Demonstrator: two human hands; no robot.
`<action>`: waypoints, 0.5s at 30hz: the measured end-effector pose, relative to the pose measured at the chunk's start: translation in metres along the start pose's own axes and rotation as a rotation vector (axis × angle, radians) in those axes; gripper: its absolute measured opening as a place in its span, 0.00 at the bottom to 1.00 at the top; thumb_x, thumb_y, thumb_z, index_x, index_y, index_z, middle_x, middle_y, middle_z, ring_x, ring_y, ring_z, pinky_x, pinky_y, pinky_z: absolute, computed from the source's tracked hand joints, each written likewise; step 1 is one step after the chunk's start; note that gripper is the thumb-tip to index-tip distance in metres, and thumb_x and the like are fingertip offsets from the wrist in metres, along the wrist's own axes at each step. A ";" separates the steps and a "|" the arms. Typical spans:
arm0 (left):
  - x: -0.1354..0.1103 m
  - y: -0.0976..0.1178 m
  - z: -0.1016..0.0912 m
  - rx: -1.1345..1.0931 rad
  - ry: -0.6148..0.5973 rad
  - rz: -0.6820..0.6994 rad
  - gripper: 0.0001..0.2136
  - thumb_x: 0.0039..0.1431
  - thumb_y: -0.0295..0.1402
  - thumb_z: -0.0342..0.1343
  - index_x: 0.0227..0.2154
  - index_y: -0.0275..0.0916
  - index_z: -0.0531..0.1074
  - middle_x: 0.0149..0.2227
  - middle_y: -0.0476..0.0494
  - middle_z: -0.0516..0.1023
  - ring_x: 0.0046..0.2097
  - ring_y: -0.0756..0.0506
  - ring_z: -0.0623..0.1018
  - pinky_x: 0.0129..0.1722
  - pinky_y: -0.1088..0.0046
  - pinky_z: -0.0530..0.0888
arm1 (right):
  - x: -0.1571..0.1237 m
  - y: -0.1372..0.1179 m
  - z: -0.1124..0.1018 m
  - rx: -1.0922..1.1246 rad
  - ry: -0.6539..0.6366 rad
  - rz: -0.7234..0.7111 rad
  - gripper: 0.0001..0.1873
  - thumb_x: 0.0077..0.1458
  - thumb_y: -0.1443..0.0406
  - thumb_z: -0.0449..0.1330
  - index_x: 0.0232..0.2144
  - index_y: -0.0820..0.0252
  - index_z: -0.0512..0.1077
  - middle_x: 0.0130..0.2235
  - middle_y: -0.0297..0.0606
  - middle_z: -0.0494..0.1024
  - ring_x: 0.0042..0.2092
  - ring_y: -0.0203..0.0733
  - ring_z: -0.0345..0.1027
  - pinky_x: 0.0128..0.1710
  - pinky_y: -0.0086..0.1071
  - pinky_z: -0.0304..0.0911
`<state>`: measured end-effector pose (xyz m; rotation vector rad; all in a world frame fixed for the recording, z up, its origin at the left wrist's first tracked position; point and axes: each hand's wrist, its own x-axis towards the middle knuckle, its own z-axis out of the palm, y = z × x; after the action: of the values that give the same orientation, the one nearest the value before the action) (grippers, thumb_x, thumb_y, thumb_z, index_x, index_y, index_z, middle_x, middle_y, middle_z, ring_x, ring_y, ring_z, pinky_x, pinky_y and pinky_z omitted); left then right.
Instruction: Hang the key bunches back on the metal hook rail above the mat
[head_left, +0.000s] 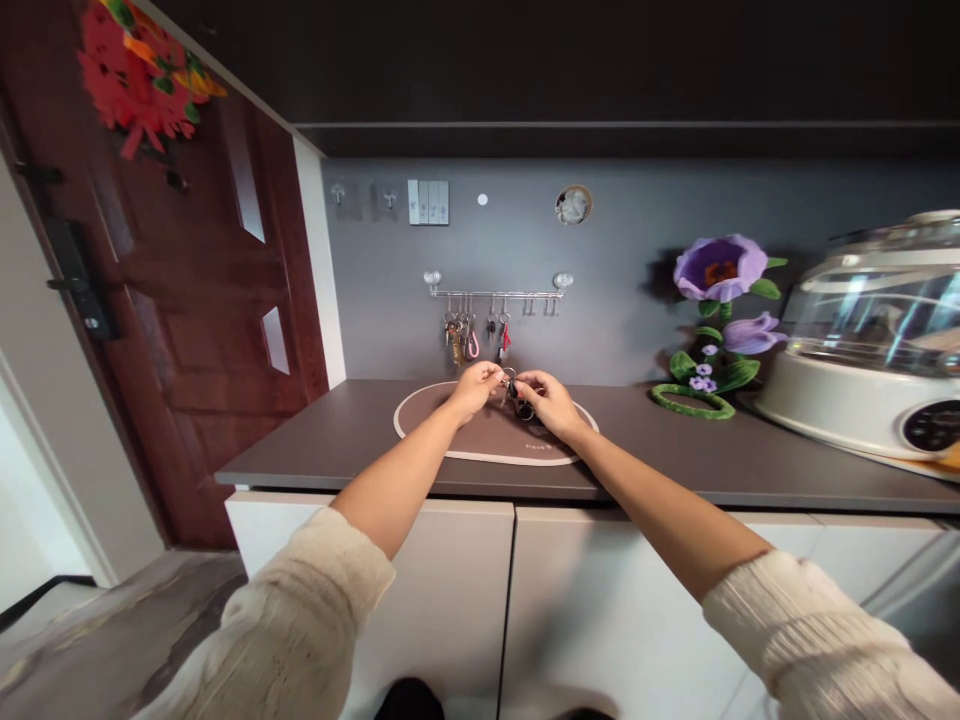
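Note:
Both my hands meet over a brown oval mat with a pale rim. Between them is a bunch of keys on a metal ring, with dark pieces hanging from it. My left hand pinches the ring side of the bunch. My right hand has its fingers closed on a dark part of the same bunch. Just behind, a hook rail on the wall carries several other keys, one with a pink loop and one with a red tag.
A purple felt flower on a green ring base stands at the right, beside a white appliance with a clear cover. A dark cabinet overhangs the counter. The brown door is at the left.

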<state>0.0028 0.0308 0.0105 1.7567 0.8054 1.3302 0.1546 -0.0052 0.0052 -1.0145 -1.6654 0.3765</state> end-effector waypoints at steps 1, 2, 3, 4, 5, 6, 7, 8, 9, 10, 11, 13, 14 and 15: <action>0.000 0.001 0.000 0.007 -0.004 0.001 0.05 0.54 0.30 0.49 0.32 0.35 0.66 0.37 0.43 0.75 0.38 0.52 0.73 0.32 0.79 0.68 | 0.000 -0.001 0.000 0.015 -0.004 -0.006 0.14 0.46 0.56 0.56 0.31 0.60 0.69 0.33 0.36 0.74 0.34 0.36 0.66 0.38 0.33 0.62; -0.001 0.002 0.001 0.006 -0.008 0.004 0.05 0.54 0.30 0.49 0.32 0.35 0.66 0.37 0.44 0.75 0.38 0.52 0.73 0.32 0.79 0.68 | -0.001 -0.001 0.000 0.030 -0.003 -0.013 0.14 0.46 0.55 0.56 0.31 0.60 0.68 0.32 0.35 0.74 0.33 0.36 0.66 0.37 0.32 0.62; -0.001 0.003 0.001 -0.001 -0.013 0.008 0.05 0.54 0.31 0.49 0.31 0.35 0.66 0.36 0.44 0.75 0.37 0.52 0.73 0.32 0.79 0.68 | -0.001 -0.001 0.000 0.042 -0.001 -0.021 0.14 0.46 0.55 0.56 0.30 0.60 0.68 0.31 0.35 0.73 0.33 0.36 0.66 0.37 0.32 0.62; -0.001 0.004 0.001 -0.013 -0.017 0.014 0.05 0.54 0.31 0.49 0.31 0.34 0.66 0.36 0.44 0.75 0.37 0.52 0.73 0.32 0.78 0.67 | -0.001 -0.001 0.000 0.051 0.004 -0.031 0.14 0.46 0.55 0.56 0.30 0.60 0.68 0.31 0.34 0.73 0.33 0.36 0.66 0.36 0.31 0.62; -0.002 0.004 0.001 -0.029 -0.021 0.020 0.05 0.53 0.31 0.50 0.31 0.34 0.66 0.35 0.44 0.75 0.36 0.52 0.73 0.32 0.78 0.67 | -0.001 -0.001 0.000 0.057 0.011 -0.041 0.14 0.46 0.55 0.56 0.30 0.60 0.67 0.30 0.34 0.73 0.32 0.36 0.66 0.36 0.31 0.62; -0.002 0.005 0.001 -0.044 -0.024 0.028 0.05 0.53 0.31 0.50 0.30 0.34 0.66 0.35 0.44 0.75 0.36 0.52 0.72 0.32 0.78 0.67 | -0.001 -0.001 0.000 0.062 0.015 -0.049 0.14 0.47 0.55 0.55 0.30 0.60 0.67 0.30 0.34 0.73 0.32 0.35 0.65 0.35 0.31 0.62; -0.002 0.005 0.001 -0.057 -0.027 0.037 0.05 0.52 0.31 0.50 0.30 0.34 0.66 0.34 0.45 0.74 0.35 0.52 0.72 0.32 0.77 0.67 | -0.001 -0.001 0.000 0.067 0.018 -0.056 0.14 0.47 0.54 0.55 0.30 0.60 0.67 0.30 0.34 0.72 0.31 0.35 0.65 0.35 0.31 0.61; -0.002 0.005 0.001 -0.066 -0.030 0.049 0.05 0.52 0.31 0.51 0.29 0.34 0.66 0.33 0.45 0.74 0.34 0.52 0.72 0.33 0.77 0.67 | 0.000 -0.001 0.000 0.070 0.021 -0.063 0.14 0.47 0.54 0.55 0.30 0.60 0.67 0.30 0.34 0.72 0.31 0.35 0.65 0.35 0.31 0.61; -0.002 0.004 0.001 -0.071 -0.034 0.064 0.06 0.51 0.32 0.51 0.29 0.34 0.66 0.32 0.46 0.74 0.34 0.52 0.71 0.33 0.76 0.67 | 0.000 -0.001 0.000 0.070 0.024 -0.070 0.14 0.47 0.54 0.55 0.29 0.60 0.67 0.29 0.34 0.72 0.31 0.35 0.65 0.35 0.31 0.61; -0.001 0.004 0.001 -0.072 -0.037 0.084 0.06 0.51 0.32 0.51 0.29 0.34 0.66 0.32 0.46 0.74 0.33 0.52 0.71 0.33 0.76 0.67 | 0.001 -0.001 0.000 0.068 0.027 -0.078 0.14 0.47 0.55 0.55 0.29 0.60 0.67 0.29 0.34 0.72 0.31 0.36 0.65 0.35 0.31 0.61; -0.001 0.003 0.001 -0.069 -0.039 0.107 0.07 0.51 0.33 0.52 0.29 0.34 0.67 0.31 0.46 0.73 0.33 0.52 0.71 0.34 0.76 0.67 | 0.001 -0.001 0.000 0.063 0.028 -0.087 0.14 0.47 0.55 0.55 0.29 0.60 0.67 0.30 0.34 0.72 0.31 0.36 0.65 0.35 0.31 0.61; 0.000 0.001 0.001 -0.055 -0.035 0.147 0.08 0.50 0.35 0.53 0.29 0.34 0.67 0.31 0.47 0.73 0.33 0.52 0.71 0.35 0.75 0.67 | 0.003 -0.001 0.000 0.048 0.034 -0.106 0.13 0.48 0.55 0.55 0.28 0.60 0.67 0.30 0.35 0.72 0.32 0.36 0.64 0.36 0.31 0.60; 0.001 0.000 0.001 -0.043 -0.027 0.160 0.09 0.50 0.36 0.53 0.29 0.34 0.68 0.31 0.47 0.73 0.33 0.52 0.71 0.36 0.75 0.67 | 0.003 -0.001 0.000 0.044 0.038 -0.111 0.13 0.48 0.55 0.55 0.27 0.59 0.67 0.30 0.35 0.72 0.32 0.36 0.64 0.36 0.31 0.60; 0.001 0.000 0.001 -0.030 -0.017 0.167 0.09 0.50 0.37 0.53 0.30 0.35 0.68 0.31 0.47 0.73 0.33 0.52 0.71 0.37 0.75 0.67 | 0.004 0.000 0.000 0.045 0.043 -0.111 0.12 0.48 0.56 0.54 0.27 0.59 0.67 0.30 0.34 0.71 0.32 0.36 0.64 0.35 0.30 0.60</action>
<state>0.0044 0.0316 0.0106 1.8420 0.6377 1.4255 0.1544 -0.0023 0.0082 -0.8865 -1.6596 0.3150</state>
